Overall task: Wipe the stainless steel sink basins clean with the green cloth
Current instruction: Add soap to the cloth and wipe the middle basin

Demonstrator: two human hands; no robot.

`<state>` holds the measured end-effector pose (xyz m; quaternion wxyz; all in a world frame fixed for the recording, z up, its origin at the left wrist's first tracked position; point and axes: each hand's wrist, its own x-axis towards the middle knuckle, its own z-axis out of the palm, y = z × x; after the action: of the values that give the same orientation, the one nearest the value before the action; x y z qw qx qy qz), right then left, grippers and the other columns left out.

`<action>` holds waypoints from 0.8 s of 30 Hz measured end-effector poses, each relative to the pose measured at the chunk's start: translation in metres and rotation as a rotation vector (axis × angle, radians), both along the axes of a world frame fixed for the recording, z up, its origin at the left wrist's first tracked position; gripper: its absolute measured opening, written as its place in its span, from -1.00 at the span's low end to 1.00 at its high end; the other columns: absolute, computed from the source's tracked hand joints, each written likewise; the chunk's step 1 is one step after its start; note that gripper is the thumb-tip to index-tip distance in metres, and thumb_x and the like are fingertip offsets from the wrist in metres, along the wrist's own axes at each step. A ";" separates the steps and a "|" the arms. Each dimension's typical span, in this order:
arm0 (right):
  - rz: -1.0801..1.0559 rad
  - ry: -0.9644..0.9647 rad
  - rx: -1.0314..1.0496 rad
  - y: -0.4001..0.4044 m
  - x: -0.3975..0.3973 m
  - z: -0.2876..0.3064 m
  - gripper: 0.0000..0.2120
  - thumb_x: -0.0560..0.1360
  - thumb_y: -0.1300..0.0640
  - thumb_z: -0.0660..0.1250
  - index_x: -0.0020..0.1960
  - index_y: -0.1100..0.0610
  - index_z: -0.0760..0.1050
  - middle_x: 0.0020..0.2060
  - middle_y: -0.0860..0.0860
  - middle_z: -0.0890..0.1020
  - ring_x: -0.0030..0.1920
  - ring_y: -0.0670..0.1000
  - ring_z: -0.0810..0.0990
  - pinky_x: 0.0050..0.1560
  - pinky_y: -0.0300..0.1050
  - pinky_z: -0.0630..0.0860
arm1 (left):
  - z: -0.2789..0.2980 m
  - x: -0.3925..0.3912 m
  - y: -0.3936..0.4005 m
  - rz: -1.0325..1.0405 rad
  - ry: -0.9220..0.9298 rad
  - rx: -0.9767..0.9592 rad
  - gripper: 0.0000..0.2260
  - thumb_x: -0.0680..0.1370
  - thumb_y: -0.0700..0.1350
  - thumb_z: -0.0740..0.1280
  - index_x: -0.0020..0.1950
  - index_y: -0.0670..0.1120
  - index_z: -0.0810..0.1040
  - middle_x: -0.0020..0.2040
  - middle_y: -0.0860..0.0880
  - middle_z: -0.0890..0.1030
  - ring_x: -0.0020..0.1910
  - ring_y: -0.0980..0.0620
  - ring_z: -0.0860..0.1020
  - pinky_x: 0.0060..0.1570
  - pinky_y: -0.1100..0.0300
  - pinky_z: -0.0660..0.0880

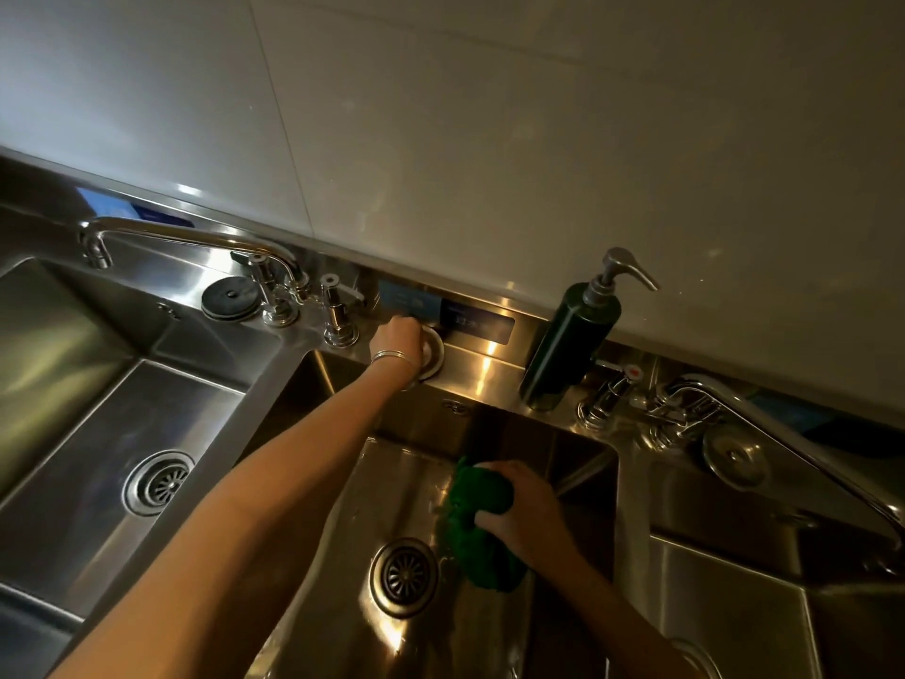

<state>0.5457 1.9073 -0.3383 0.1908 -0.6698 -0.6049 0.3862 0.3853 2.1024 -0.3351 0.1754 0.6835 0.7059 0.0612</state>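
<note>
The right hand (526, 507) is curled tight around the green cloth (482, 526), bunching it into a thick wad whose lower end hangs down onto the floor of the middle basin (343, 605), just beside the round drain (404, 576). The left hand (397, 341) reaches to the back ledge, its fingers closed over a round metal knob (433, 352) below a small dark panel (477, 322); a bracelet sits on that wrist.

From here the likeliest trouble is the cloth itself: wadded up like this, only a small patch seems to meet the steel, so strokes could leave streaks and miss the corners and walls. The loose tail lies close to the drain and could snag on its grate. If the knob controls the drain or the water, turning it while the other hand wipes could wet or empty the basin unexpectedly. The outstretched left arm also passes near the tap handles (338, 311), and a dark pump bottle (570, 343) stands on the ledge close enough to be knocked.

The cloth looks deep green, plush and crumpled, possibly damp, though that cannot be confirmed. Another basin (98, 409) lies to the left and a third (734, 580) to the right, each under its own tap.
</note>
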 end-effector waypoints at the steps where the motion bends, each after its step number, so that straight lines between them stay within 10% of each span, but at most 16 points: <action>1: -0.001 0.008 0.002 0.002 -0.001 -0.001 -0.50 0.27 0.19 0.49 0.19 -0.02 0.50 0.00 -0.19 0.42 0.05 -0.17 0.44 0.17 -0.21 0.43 | -0.001 -0.001 0.001 -0.004 0.017 0.000 -0.88 0.53 -0.22 0.28 0.02 -0.22 0.54 0.03 -0.19 0.58 -0.01 -0.17 0.58 0.00 -0.01 0.54; 12: -0.004 0.058 0.012 0.020 -0.029 -0.002 -0.50 0.30 0.29 0.46 0.22 0.10 0.49 0.11 0.03 0.51 0.10 -0.03 0.50 0.07 -0.28 0.38 | -0.005 -0.040 -0.038 -0.035 -0.130 0.122 -0.72 0.50 -0.19 0.33 0.21 -0.10 0.51 0.22 -0.11 0.46 0.12 -0.10 0.51 0.09 0.04 0.50; 20: -0.283 0.369 -0.151 0.034 -0.067 -0.018 -0.53 0.37 0.24 0.43 0.25 0.07 0.43 0.09 0.03 0.55 0.09 0.03 0.53 0.10 -0.06 0.51 | -0.028 -0.170 -0.156 -0.362 0.247 0.233 -0.62 0.29 -0.24 0.51 0.10 -0.15 0.62 0.09 -0.18 0.61 0.11 -0.21 0.57 0.04 -0.10 0.52; 24: -0.584 0.668 -0.371 0.049 -0.098 -0.032 -0.51 0.37 0.22 0.45 0.25 0.13 0.38 0.11 0.14 0.54 0.08 0.15 0.55 0.11 0.09 0.53 | -0.048 -0.224 -0.157 -0.519 0.369 0.150 -0.40 0.26 -0.11 0.52 0.26 -0.21 0.51 0.27 -0.19 0.51 0.33 -0.15 0.41 0.38 0.00 0.23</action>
<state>0.4476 1.9561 -0.3706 0.3524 -0.6738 -0.2181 0.6118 0.1613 1.9452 -0.3827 0.0035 0.8511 0.5216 -0.0589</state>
